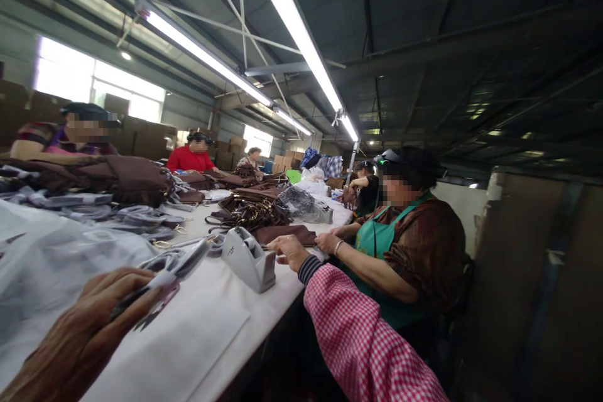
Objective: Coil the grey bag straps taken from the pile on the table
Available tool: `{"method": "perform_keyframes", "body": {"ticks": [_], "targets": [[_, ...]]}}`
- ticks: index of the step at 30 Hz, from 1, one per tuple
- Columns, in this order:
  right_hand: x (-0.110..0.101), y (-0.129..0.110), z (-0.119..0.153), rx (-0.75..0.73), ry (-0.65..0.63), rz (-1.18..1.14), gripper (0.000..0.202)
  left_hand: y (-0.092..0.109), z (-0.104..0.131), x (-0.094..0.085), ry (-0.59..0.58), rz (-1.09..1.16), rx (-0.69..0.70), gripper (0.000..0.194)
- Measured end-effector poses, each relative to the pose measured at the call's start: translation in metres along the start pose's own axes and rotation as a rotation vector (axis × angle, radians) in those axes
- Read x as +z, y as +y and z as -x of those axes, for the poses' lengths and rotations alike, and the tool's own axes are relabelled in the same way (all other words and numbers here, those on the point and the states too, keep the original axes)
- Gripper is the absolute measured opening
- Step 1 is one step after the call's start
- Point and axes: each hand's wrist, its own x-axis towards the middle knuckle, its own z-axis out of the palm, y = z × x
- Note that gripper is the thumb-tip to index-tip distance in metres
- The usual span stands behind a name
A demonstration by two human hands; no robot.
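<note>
My left hand (101,311), at the lower left, is closed around a folded grey strap (181,262) with a pale band wrapped about it. Dark pointed tips (147,319) poke out under those fingers; I cannot tell what they belong to. My right hand (291,251), in a pink checked sleeve, is at the front end of a grey tape dispenser (247,260). Its fingers are bent together, and anything between them is too small to make out. Just behind that hand lies a piece of brown fabric (287,235).
Grey straps (136,217) and brown bags or cloth (113,179) are heaped on the white table (277,301). White plastic sheeting (61,251) lies at left. A co-worker in a green apron (377,235) works close on my right. Other people sit along the table.
</note>
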Motion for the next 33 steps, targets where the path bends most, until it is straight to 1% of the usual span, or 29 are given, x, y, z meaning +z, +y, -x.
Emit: {"method": "perform_keyframes", "body": {"ticks": [3, 6, 9, 12, 15, 17, 18, 20, 22, 24, 27, 28, 30, 33], "targets": [[-0.010, 0.017, 0.015, 0.001, -0.011, -0.114, 0.019, 0.012, -0.001, -0.010, -0.068, 0.088, 0.016, 0.055], [-0.015, 0.037, 0.026, 0.062, -0.021, -0.161, 0.020, 0.028, -0.001, -0.019, -0.134, 0.162, -0.059, 0.055], [-0.009, 0.052, 0.027, 0.117, -0.006, -0.162, 0.020, 0.041, 0.000, -0.021, -0.177, 0.198, -0.146, 0.047], [0.002, 0.059, 0.023, 0.125, 0.045, -0.145, 0.019, 0.045, 0.003, -0.019, -0.197, 0.218, -0.151, 0.044], [0.008, 0.060, 0.024, 0.093, 0.090, -0.114, 0.018, 0.045, 0.005, -0.017, -0.189, 0.232, -0.138, 0.045], [0.009, 0.057, 0.032, 0.051, 0.089, -0.107, 0.020, 0.046, 0.006, -0.015, -0.163, 0.251, -0.134, 0.044], [0.010, 0.055, 0.038, 0.021, 0.078, -0.113, 0.024, 0.046, 0.007, -0.015, -0.152, 0.260, -0.135, 0.043], [0.014, 0.047, 0.055, -0.056, 0.027, -0.145, 0.033, 0.046, 0.007, -0.013, -0.134, 0.271, -0.139, 0.040], [0.024, 0.034, 0.076, -0.134, -0.052, -0.192, 0.037, 0.047, 0.007, -0.009, -0.126, 0.265, -0.138, 0.039], [0.041, 0.017, 0.100, -0.193, -0.169, -0.268, 0.041, 0.047, 0.009, -0.006, -0.122, 0.252, -0.125, 0.037], [0.074, -0.006, 0.131, -0.231, -0.389, -0.444, 0.044, 0.046, 0.013, -0.001, -0.112, 0.215, -0.066, 0.033], [0.085, -0.012, 0.138, -0.239, -0.440, -0.495, 0.044, 0.046, 0.015, 0.000, -0.108, 0.199, -0.038, 0.032], [0.103, -0.020, 0.146, -0.254, -0.480, -0.545, 0.043, 0.045, 0.018, 0.001, -0.104, 0.158, 0.007, 0.031], [0.118, -0.024, 0.148, -0.267, -0.459, -0.542, 0.044, 0.045, 0.022, 0.003, -0.094, 0.076, 0.042, 0.032]]}}
